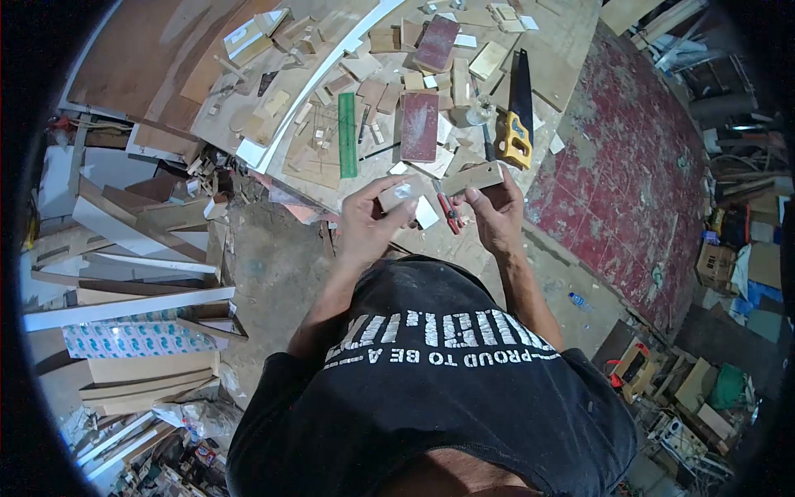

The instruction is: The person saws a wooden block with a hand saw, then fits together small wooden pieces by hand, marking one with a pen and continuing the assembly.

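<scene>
My left hand [368,224] is closed on a small wooden block [396,192], its thumb lying across the near face. A pale spot shows on that block's top. In my right hand [499,217] is another wooden block [476,177], longer and with a small dark hole near one end, pinched between thumb and fingers. The two blocks are held apart over the front edge of the worktable. Between my hands, red-handled pliers [450,214] show beside a white piece [426,213].
On the worktable [310,170] are a green ruler [347,137], a yellow-handled handsaw [519,116], dusty dark red slabs [420,126], a clear glass-like container [480,111] and several wood offcuts. Stacked boards [141,290] stand at the left. A plastic bottle [580,301] lies on the floor at right.
</scene>
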Demonstrator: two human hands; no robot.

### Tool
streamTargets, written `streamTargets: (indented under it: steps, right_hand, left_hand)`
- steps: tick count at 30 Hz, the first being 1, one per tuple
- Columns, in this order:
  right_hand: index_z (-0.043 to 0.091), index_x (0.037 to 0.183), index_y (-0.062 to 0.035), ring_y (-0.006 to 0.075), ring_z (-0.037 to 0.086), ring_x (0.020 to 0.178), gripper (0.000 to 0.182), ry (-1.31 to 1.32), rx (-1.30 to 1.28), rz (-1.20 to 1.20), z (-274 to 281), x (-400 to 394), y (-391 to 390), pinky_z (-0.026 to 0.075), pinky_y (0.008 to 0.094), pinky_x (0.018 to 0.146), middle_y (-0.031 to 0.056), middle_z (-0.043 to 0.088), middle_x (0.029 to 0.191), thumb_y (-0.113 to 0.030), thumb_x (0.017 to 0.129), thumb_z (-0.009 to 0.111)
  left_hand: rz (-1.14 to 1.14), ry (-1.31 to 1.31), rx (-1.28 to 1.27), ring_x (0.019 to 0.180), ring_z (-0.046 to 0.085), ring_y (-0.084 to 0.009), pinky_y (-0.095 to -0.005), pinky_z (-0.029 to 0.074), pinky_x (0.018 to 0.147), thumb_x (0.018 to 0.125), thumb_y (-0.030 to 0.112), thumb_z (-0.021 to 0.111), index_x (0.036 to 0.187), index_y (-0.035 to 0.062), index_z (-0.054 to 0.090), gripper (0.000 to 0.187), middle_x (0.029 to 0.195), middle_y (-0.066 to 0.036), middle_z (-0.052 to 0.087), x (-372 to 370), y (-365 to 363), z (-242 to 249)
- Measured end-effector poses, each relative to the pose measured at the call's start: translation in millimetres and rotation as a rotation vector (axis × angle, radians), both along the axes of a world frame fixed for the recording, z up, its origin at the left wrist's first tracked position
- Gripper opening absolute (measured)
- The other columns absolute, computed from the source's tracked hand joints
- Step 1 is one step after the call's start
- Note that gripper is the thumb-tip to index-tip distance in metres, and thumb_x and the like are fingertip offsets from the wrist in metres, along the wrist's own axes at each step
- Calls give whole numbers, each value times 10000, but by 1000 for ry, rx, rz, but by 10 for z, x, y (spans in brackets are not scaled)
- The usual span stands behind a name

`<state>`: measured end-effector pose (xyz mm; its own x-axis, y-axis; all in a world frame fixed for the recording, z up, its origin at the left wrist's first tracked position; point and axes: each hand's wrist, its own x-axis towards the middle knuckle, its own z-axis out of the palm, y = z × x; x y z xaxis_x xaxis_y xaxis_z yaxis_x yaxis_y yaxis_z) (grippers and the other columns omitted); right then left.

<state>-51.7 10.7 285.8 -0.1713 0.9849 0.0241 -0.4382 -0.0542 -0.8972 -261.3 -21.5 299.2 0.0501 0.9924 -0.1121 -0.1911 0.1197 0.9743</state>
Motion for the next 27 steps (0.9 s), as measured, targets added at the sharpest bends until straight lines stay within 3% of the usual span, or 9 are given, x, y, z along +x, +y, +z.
streamTargets:
  steps: [2, 6, 8, 14, 17, 21, 24, 26, 27]
  right_hand:
    - [515, 1217, 12, 142, 621, 865, 387, -41, -46, -6, -35, 45, -11, 525, 293, 765, 93, 639, 1052, -19, 871, 685]
    - [518, 1215, 6, 140, 621, 885, 385, -3, 21, -50, -35, 11, -23, 525, 290, 766, 91, 636, 1058, -10, 869, 686]
    - [518, 1212, 8, 140, 613, 931, 385, -23, 25, -88, -28, 19, -48, 517, 288, 798, 92, 628, 1081, 3, 865, 686]
    - [519, 1208, 18, 150, 587, 1028, 379, -113, 99, -74, 28, 35, -104, 479, 310, 912, 89, 611, 1108, 15, 866, 682]
    - [523, 1195, 19, 152, 583, 1045, 362, -149, 127, -53, 72, 18, -132, 473, 318, 930, 86, 610, 1109, 13, 869, 679]
    - [524, 1188, 17, 153, 588, 1043, 353, -136, 129, -66, 59, 14, -111, 476, 318, 931, 89, 610, 1124, 20, 869, 675]
    - [524, 1194, 3, 169, 597, 1069, 348, -192, 42, -247, 77, 75, -45, 486, 326, 932, 95, 622, 1139, 27, 875, 661]
    - [531, 1193, 13, 167, 602, 1054, 339, -118, 118, -187, 137, 144, -33, 494, 323, 911, 94, 626, 1131, 17, 878, 657]
    - [538, 1191, 18, 163, 604, 1042, 341, -104, 155, -130, 225, 151, -62, 493, 322, 908, 93, 624, 1129, 15, 874, 663]
  left_hand:
    - [-47, -303, -122, 1028, 648, -204, -317, 546, 822, 886, 17, 629, 1283, -29, 553, 407, 1175, -170, 649, -28, 7, 126]
    - [-61, -455, -121, 1091, 625, -222, -344, 552, 844, 894, 22, 604, 1307, -33, 536, 423, 1231, -177, 623, 26, -18, 191]
    - [-130, -378, -85, 1129, 603, -234, -349, 558, 856, 882, 14, 609, 1299, -38, 549, 425, 1326, -177, 559, 48, -40, 242]
    - [-179, -162, 28, 1122, 577, -156, -270, 492, 914, 823, 25, 717, 1217, -38, 630, 408, 1288, -105, 563, 119, -70, 222]
    - [-213, -42, -12, 1144, 565, -183, -302, 527, 908, 810, -40, 689, 1226, -69, 602, 426, 1292, -126, 539, 110, -86, 235]
    - [-205, -63, -8, 1133, 568, -174, -286, 495, 938, 799, -50, 699, 1213, -65, 614, 423, 1261, -112, 551, 105, -122, 257]
    - [-165, 78, 69, 1125, 575, -180, -285, 471, 951, 792, -51, 706, 1207, -58, 620, 423, 1267, -112, 549, 90, -156, 263]
    - [-62, 258, 213, 964, 620, -122, -239, 498, 748, 776, 52, 749, 1159, -3, 669, 394, 1149, -99, 633, 85, -155, 254]
    - [-52, 259, 210, 964, 620, -122, -239, 498, 748, 776, 52, 749, 1159, -3, 669, 394, 1149, -99, 633, 80, -158, 281]
